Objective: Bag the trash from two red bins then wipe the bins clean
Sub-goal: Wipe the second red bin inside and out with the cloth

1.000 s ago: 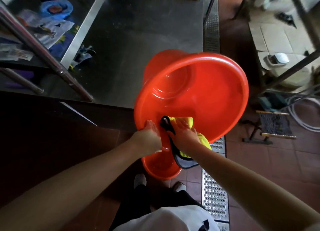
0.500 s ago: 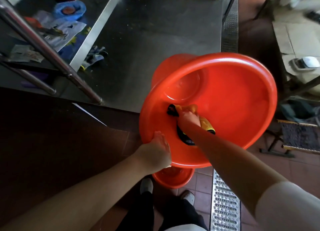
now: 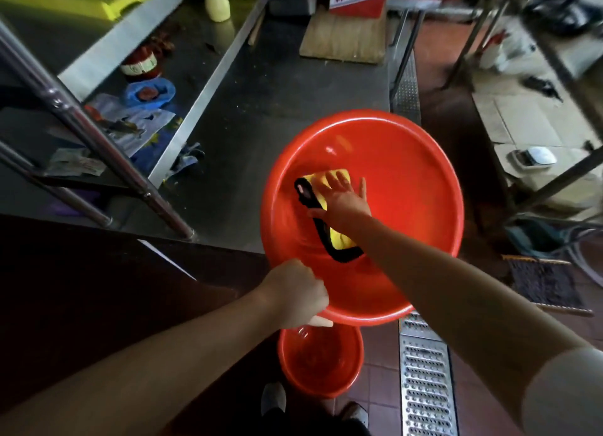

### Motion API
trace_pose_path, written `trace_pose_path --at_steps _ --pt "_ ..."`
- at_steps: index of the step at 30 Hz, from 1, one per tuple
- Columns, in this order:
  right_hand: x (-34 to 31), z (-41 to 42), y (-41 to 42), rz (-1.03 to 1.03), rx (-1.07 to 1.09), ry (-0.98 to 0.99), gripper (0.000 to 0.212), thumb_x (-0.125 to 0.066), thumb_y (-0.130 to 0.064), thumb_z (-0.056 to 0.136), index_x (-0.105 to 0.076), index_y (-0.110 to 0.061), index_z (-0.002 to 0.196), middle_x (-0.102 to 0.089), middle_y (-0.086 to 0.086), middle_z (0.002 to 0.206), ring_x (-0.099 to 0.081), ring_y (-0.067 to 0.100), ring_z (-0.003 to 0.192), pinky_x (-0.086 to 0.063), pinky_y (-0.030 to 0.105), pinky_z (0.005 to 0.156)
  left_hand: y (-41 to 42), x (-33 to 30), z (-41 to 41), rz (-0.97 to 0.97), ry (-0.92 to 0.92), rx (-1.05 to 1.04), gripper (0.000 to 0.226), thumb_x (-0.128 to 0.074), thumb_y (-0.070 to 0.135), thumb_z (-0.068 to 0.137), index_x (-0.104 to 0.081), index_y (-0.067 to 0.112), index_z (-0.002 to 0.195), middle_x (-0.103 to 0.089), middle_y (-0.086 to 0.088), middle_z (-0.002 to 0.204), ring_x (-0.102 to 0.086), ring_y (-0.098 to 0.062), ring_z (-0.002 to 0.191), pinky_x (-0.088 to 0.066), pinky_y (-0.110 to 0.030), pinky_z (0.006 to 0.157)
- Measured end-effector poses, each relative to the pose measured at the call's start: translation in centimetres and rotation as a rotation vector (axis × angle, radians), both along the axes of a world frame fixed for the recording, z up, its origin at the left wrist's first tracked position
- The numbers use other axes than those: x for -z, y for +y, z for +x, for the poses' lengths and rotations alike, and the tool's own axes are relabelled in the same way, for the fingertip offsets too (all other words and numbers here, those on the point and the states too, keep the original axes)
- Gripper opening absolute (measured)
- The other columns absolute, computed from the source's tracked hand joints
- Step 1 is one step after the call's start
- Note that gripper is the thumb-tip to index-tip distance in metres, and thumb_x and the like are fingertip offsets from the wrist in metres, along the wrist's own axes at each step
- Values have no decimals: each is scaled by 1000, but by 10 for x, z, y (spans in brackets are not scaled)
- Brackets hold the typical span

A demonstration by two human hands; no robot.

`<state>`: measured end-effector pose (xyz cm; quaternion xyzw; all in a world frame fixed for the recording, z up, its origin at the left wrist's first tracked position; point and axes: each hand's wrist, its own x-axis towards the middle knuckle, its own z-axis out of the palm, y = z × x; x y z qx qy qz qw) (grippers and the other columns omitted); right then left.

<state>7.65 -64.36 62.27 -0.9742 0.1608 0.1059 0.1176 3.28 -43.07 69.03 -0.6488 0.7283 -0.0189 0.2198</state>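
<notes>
**Wiping the inside of the big red bin**

Fingers (image 3: 342, 179) of my right hand (image 3: 346, 200) are spread straight and wide, and they press a yellow cloth with black edge (image 3: 321, 182) flat on the inner wall of the large red bin (image 3: 408, 181). I judge the flat palm is used so that the cloth touches more of the plastic in one stroke. Part of the cloth hangs loose under my wrist.

My left hand (image 3: 293, 292) curls over the near rim of this bin and grips it. The bin is tilted with its mouth toward me, and I think this grip keeps it steady against the push of the wiping hand, and also turns the inside toward the light. Its far side seems to lean at the edge of the steel worktop (image 3: 277, 86), but I cannot tell if it really rests there.

A smaller red bin (image 3: 321, 364) stands on the tiled floor, just under the big one and in front of my shoes. I see no trash in either bin, so I judge the bagging is done and the wiping is in progress. Whether the small bin is already wiped, I cannot tell.
</notes>
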Motion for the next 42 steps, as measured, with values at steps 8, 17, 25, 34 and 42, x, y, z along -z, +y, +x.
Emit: trace_pose_path --at_steps 8,17,25,34,42 --pt "-65 -58 -4 -61 -15 28 58 -33 -62 100 -36 -37 152 -29 -2 162 -21 19 151 -15 56 120 -4 -7 46 -212 48 -195 69 -25 69 93 -56 14 123 -66 -5 121 -55 -24 122 -24 -40 114" --pt "-97 -62 14 108 145 -151 19 -62 -32 92 -54 -27 108 -68 0 109 -66 29 91 -55 42 76 2 -6 73 -346 253 -281 70 -22 65 96 -44 17 141 -51 -5 142 -45 -26 131 -22 -45 116" --pt "-106 -60 4 33 91 -123 14 -53 -32 96 -51 -21 105 -66 4 99 -61 27 80 -47 33 64 7 -24 103 -367 309 -391 69 -14 67 94 -32 31 150 -39 1 153 -30 -19 144 -14 -43 120" --pt "-106 -19 -5 -29 -80 -72 24 -48 -29 98 -52 -14 116 -68 12 109 -65 36 96 -38 34 72 11 -29 120 -319 232 -572 70 -2 70 96 -19 34 153 -27 -1 159 -16 -20 149 -9 -45 120" --pt "-68 31 8 -124 -309 128 70 -53 -50 97 -23 -30 157 -23 4 164 -29 26 148 -32 49 115 9 -28 164 -384 223 -677 66 -2 72 94 -9 42 153 -3 -2 164 6 -23 150 -1 -50 119"
